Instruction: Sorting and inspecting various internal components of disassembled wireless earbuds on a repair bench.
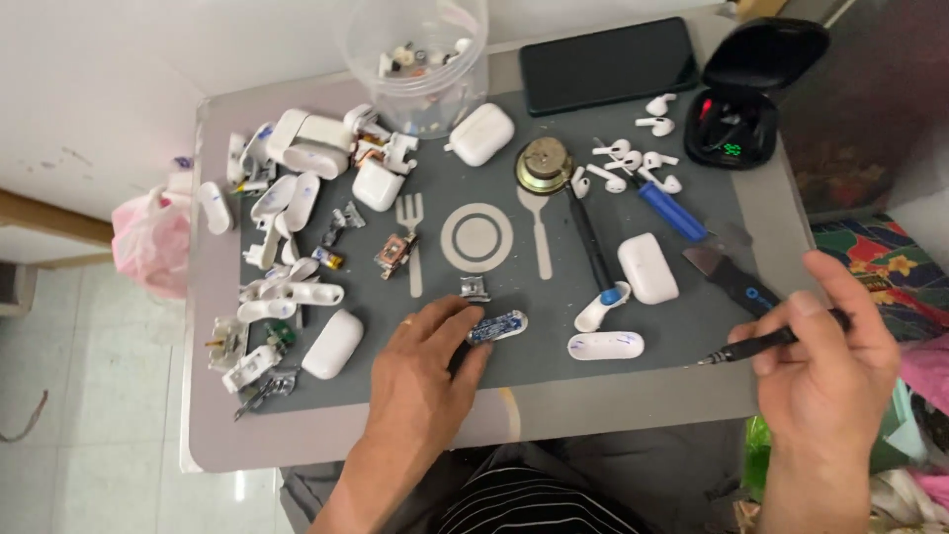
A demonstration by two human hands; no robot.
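My left hand rests on the grey work mat, its fingertips pressing a small white shell holding a blue circuit board. A small metal bracket lies just beyond it. My right hand grips a thin black screwdriver, its tip pointing left above the mat's front edge. A white case half lies between the two hands.
White earbud cases and opened case shells crowd the mat's left. Loose earbuds, a round speaker, a blue-handled tool, a dark phone, an open black charging case and a clear plastic tub sit farther back.
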